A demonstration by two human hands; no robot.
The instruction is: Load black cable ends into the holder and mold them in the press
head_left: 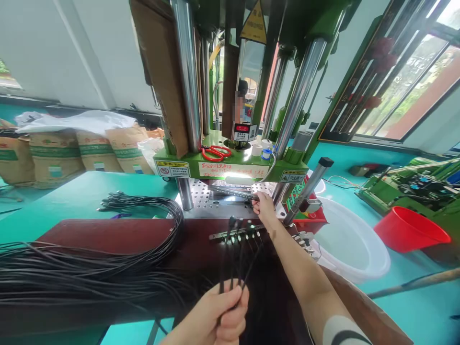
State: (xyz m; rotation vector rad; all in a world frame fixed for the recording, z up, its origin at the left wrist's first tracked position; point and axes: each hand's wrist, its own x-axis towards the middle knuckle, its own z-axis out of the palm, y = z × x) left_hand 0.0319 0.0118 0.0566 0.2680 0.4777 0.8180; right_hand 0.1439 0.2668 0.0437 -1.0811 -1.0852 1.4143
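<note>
Currently, left hand (230, 311): closed around black cables (240, 258), ends pointing toward twelve o'clock.
Right hand (264, 210): gripping one end of a bar (233, 192), which extends toward nine o'clock.
Cable bundle (143, 261): ten o'clock from left hand.

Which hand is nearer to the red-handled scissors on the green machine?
Right. The right hand, holding a bar, is below and to the right of the scissors in view; the left hand, gripping black cables, is much closer to the camera.
</note>
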